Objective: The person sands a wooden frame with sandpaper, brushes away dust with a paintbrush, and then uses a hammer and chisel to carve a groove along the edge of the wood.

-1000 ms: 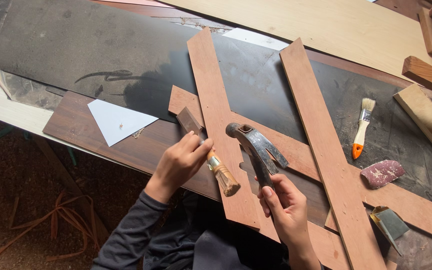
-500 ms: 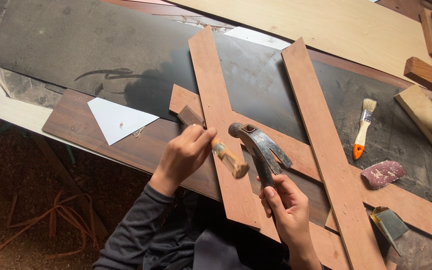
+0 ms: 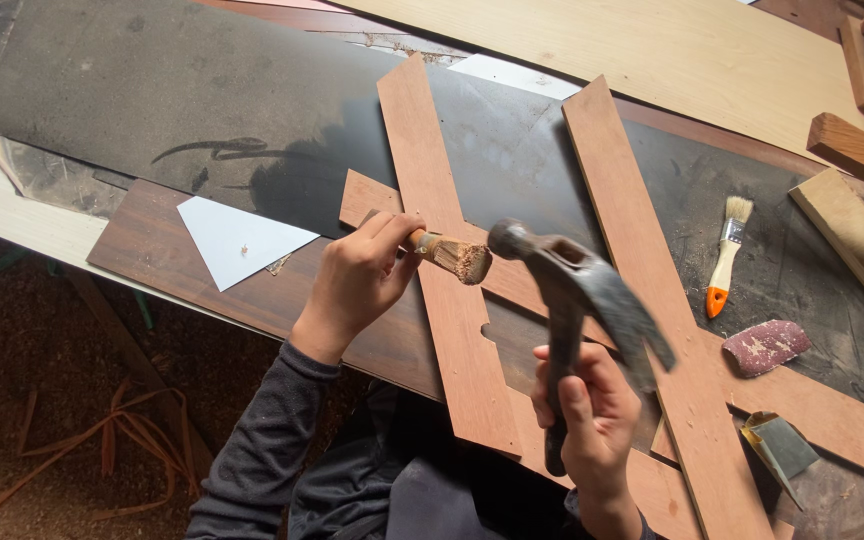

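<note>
My left hand grips a chisel with a battered wooden handle, its frayed end pointing right over the reddish wooden strips. The chisel's blade is hidden under my fingers. My right hand holds a steel claw hammer by its dark handle, head raised and blurred, close to the right of the chisel's end. Several strips cross each other in a lattice on a dark board, with a long upright strip to the right.
A white paper triangle lies on a brown panel at left. A small paintbrush with an orange handle, a reddish sanding block and folded sandpaper sit at right. Pale planks and wood blocks lie behind.
My left hand has tipped the chisel from pointing down-right to nearly level. The hammer has swung up and left toward the chisel's handle end.
</note>
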